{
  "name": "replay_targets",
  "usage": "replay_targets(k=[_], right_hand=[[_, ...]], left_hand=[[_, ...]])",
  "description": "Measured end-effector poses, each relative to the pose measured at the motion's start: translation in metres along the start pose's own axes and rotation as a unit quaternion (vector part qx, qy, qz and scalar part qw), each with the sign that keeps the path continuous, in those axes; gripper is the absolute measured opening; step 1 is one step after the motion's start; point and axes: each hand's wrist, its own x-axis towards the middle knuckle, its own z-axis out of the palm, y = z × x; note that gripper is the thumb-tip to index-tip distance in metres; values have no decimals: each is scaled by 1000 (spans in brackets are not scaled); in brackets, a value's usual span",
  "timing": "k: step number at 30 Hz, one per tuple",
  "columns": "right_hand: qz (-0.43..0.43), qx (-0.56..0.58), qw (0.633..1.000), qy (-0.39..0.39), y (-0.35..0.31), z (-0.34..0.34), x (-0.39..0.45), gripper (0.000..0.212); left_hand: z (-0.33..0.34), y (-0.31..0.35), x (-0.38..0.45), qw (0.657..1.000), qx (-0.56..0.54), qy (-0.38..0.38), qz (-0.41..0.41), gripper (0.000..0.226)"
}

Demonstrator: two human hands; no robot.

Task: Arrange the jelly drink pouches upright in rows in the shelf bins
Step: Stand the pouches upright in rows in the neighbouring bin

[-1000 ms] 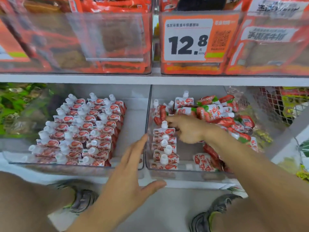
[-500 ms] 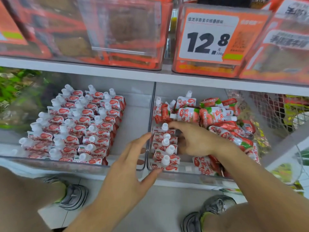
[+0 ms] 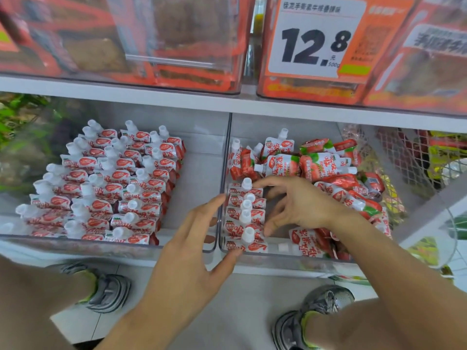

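The head view looks down at two clear shelf bins side by side under a white shelf (image 3: 177,97). The left bin (image 3: 197,188) holds jelly drink pouches (image 3: 106,188) standing upright in neat rows, white caps up, filling its left and middle part. The right bin (image 3: 283,251) holds a single upright row of pouches (image 3: 245,213) along its left wall, running from front toward the back, while a loose heap of pouches (image 3: 326,170) lies tumbled on its sides across the back and right of that bin. The right hand (image 3: 300,205) is inside the right bin, just beside the upright row, its fingers spread and loosely curved with the forefinger near the rearmost cap and the thumb tip down by the front pouches; it seems to hold nothing, though the palm side is hidden. The left hand (image 3: 192,251) hovers at the front edge where the two bins meet, fingers straight and relaxed, thumb near the right bin's front corner, grasping nothing. Above, orange packaged goods sit behind a price tag (image 3: 316,39) reading 12.8. Grey sneakers (image 3: 310,314) show on the floor below.
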Motion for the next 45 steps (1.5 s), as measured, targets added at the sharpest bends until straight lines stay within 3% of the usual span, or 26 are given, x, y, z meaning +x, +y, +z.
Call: replay_targets(k=[4, 8, 11, 13, 19, 20, 22, 25, 29, 32, 36, 41, 45], right_hand=[[-12, 4, 1000, 3, 3, 2, -1, 83], [2, -13, 998, -64, 7, -6, 0, 87], [15, -128, 988, -85, -4, -14, 0, 97], [11, -200, 977, -66, -13, -16, 0, 92], [4, -221, 972, -75, -9, -22, 5, 76], [-9, -207, 977, -52, -8, -26, 6, 68], [-64, -186, 978, 69, -9, -32, 8, 45], [-125, -247, 936, 218, -5, -42, 19, 36], [-79, -384, 906, 158, 0, -45, 37, 62], [-39, -408, 901, 142, -4, -52, 38, 66], [-36, -344, 926, 150, -5, -63, 33, 58], [-59, -342, 925, 156, -4, -63, 29, 39], [-109, -263, 935, 211, -8, -65, 5, 26]], left_hand=[[1, 1, 0, 1000, -1, 5, 4, 76], [-1, 2, 0, 1000, -17, 4, -4, 75], [-3, 4, 1, 1000, -20, -1, -13, 74], [-4, 4, 3, 1000, -18, -4, -17, 72], [-13, 29, 37, 989, 115, 29, 86, 58], [-12, 35, 50, 982, 145, 13, 123, 56], [-6, 49, 76, 950, 248, -61, 181, 60], [15, 58, 112, 886, 391, -197, 155, 75], [34, 61, 142, 853, 379, -352, 68, 41], [34, 56, 146, 826, 399, -392, 69, 43], [34, 45, 141, 836, 392, -376, 73, 43], [30, 53, 132, 859, 396, -315, 76, 46], [23, 59, 117, 938, 305, -146, 75, 40]])
